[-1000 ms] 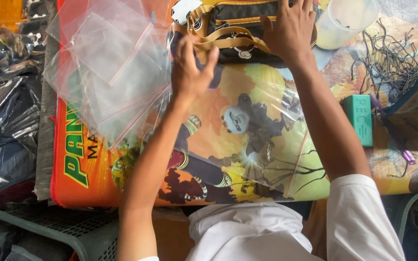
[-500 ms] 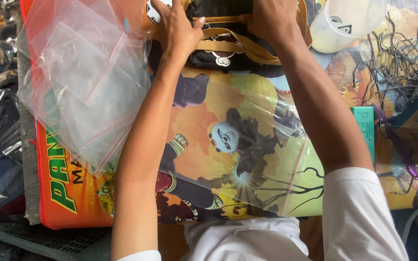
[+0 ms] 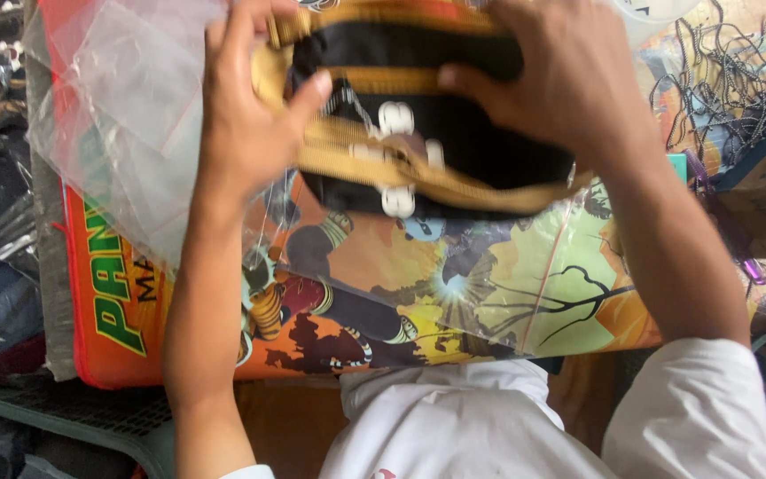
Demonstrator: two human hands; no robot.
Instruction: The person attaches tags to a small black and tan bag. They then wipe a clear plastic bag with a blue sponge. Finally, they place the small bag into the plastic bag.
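Hands are working at the top of the head view, both gripping a black bag with tan straps and white buckles. The left hand is closing on the bag's left end, its thumb pressing against the black fabric near the middle while its fingers are curling over the tan trim at the top edge. The right hand is clamping the bag's right end, its fingers folding over the upper edge and its thumb pointing toward the centre. The bag is sitting above a brightly printed cartoon mat, which is covering the work surface and showing orange, yellow and green. A pile of clear plastic bags is lying just beside the left hand, partly overlapping the mat's left edge. Dark cords are tangling in a heap at the upper right, well apart from the bag. White cloth is showing at the bottom, between the forearms.
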